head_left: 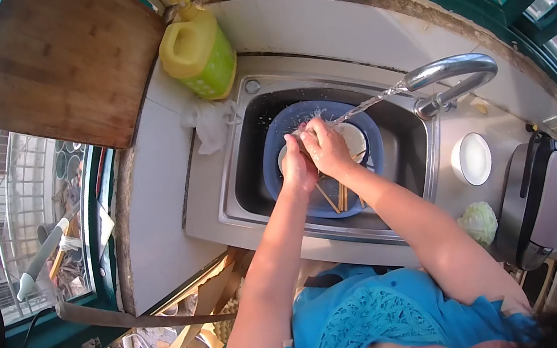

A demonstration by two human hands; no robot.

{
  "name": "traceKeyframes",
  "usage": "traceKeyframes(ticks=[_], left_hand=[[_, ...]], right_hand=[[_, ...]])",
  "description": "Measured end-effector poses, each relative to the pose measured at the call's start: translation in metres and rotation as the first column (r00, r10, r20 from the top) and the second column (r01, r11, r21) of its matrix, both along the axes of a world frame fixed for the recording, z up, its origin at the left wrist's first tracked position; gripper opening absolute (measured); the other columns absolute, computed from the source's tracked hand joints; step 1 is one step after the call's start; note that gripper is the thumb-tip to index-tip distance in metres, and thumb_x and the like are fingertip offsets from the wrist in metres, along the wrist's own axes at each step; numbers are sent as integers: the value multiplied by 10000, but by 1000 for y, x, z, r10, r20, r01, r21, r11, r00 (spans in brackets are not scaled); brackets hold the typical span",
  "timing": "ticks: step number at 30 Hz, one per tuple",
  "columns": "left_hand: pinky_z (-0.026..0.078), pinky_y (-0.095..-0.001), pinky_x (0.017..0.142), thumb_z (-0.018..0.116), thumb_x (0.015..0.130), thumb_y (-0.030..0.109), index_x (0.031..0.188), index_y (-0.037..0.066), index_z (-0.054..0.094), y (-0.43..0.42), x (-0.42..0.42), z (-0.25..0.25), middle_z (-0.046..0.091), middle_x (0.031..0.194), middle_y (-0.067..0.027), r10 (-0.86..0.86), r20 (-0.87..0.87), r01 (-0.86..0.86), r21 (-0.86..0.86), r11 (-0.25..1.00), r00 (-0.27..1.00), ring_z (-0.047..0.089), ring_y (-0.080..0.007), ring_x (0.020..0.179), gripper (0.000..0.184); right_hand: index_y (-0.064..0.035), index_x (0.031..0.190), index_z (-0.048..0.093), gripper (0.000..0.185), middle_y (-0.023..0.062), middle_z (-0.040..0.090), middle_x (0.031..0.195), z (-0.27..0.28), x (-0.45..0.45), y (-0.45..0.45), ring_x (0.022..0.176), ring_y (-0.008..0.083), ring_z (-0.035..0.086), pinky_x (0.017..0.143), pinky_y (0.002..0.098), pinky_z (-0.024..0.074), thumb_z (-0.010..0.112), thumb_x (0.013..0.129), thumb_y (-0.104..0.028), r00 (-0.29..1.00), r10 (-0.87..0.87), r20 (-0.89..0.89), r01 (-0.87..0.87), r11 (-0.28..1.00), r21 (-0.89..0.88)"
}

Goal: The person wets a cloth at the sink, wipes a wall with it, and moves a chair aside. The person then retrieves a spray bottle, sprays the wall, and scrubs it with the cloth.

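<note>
Water from the metal faucet (449, 71) pours toward my two hands, which are pressed close together above a blue basin (270, 131). My left hand (298, 165) is closed, with its fingers curled inward. My right hand (326, 147) is also closed, against the left one. What lies between them is hidden by fingers and splashing water. Beneath the hands, the basin holds a white bowl (355, 140) and several wooden chopsticks (343, 196), partly covered by my hands and wrists. The basin sits inside a steel sink (249, 171).
A yellow-green pump bottle (199, 54) stands behind the sink's left corner, beside a crumpled white plastic bag (210, 126). A large wooden board (57, 63) leans at upper left. On the right counter are a white bowl (472, 159), a cabbage (479, 223) and a rice cooker (537, 201).
</note>
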State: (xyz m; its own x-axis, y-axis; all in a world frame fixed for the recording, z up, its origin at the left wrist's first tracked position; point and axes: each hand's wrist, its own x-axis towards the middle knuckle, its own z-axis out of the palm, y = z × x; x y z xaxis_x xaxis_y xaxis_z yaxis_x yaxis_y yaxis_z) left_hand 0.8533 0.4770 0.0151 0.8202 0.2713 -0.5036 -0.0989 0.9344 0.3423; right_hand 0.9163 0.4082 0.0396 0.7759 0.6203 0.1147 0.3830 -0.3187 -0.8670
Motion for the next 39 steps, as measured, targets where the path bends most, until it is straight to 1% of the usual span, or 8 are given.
traceKeyframes(ticks=[8, 13, 17, 19, 25, 30, 35, 39], left_hand=[[194, -360, 1075, 238, 944, 455, 1356, 45, 254, -40, -3, 4, 315, 1389, -84, -116, 148, 109, 51, 993, 982, 287, -257, 1280, 582], [260, -558, 982, 246, 919, 528, 1335, 136, 321, -8, 8, 4, 348, 1354, -67, -39, 121, 43, -32, 999, 992, 286, -264, 1264, 576], [301, -538, 958, 238, 935, 496, 1361, 205, 293, -27, 10, -12, 307, 1376, -48, -61, 211, 53, 43, 998, 976, 273, -207, 1269, 519], [295, -548, 958, 225, 936, 493, 1367, 194, 278, -42, -2, 15, 301, 1385, -44, -207, 58, 201, 90, 975, 977, 269, -211, 1277, 527], [339, -458, 960, 313, 930, 472, 1249, 77, 419, -8, -1, 29, 480, 1243, -115, 38, -162, -28, 63, 998, 986, 461, -257, 1143, 518], [464, -273, 653, 465, 901, 426, 862, 112, 553, 19, 13, -37, 536, 762, -18, -93, 218, 59, 160, 985, 971, 530, -148, 717, 328], [465, -369, 816, 375, 921, 387, 1168, 16, 479, -41, 24, 33, 558, 1104, -114, 175, -153, -141, 212, 967, 973, 564, -246, 982, 457], [475, -367, 793, 428, 902, 409, 1107, 14, 508, -14, 17, 11, 575, 1056, -125, 106, -227, -75, 141, 987, 968, 585, -248, 935, 452]], right_hand=[[-67, 776, 480, 276, 175, 597, 723, -45, 52, 8, 643, 397, 564, 548, 469, 440, 467, 876, -324, 898, -303, 318, 358, 925, -129], [-71, 977, 564, 249, 185, 621, 825, 5, -2, -13, 797, 382, 600, 702, 401, 470, 565, 835, -275, 962, 92, -256, -52, 986, 160], [-70, 933, 570, 257, 213, 612, 814, -6, -8, -11, 796, 403, 584, 721, 422, 472, 534, 852, -311, 971, -97, 220, 110, 993, -51], [-54, 873, 567, 286, 218, 596, 750, -2, 36, -5, 775, 404, 575, 677, 442, 453, 489, 875, -330, 962, -256, 99, 275, 911, -307], [-9, 781, 552, 272, 0, 572, 690, 3, 57, -8, 666, 71, 507, 586, 251, 417, 534, 891, -257, 715, 152, -682, 167, 911, 378], [-31, 834, 598, 203, 120, 595, 686, 42, -22, -22, 674, 218, 595, 612, 338, 458, 580, 844, -234, 974, 202, -106, -179, 965, 192], [-36, 759, 579, 312, 183, 605, 733, -7, 36, 6, 682, 380, 580, 599, 435, 452, 517, 855, -327, 973, -200, 112, 222, 944, -243], [-39, 748, 567, 339, 175, 604, 753, -16, 29, 16, 724, 378, 575, 616, 445, 445, 510, 855, -355, 992, -61, 111, 63, 998, -18]])
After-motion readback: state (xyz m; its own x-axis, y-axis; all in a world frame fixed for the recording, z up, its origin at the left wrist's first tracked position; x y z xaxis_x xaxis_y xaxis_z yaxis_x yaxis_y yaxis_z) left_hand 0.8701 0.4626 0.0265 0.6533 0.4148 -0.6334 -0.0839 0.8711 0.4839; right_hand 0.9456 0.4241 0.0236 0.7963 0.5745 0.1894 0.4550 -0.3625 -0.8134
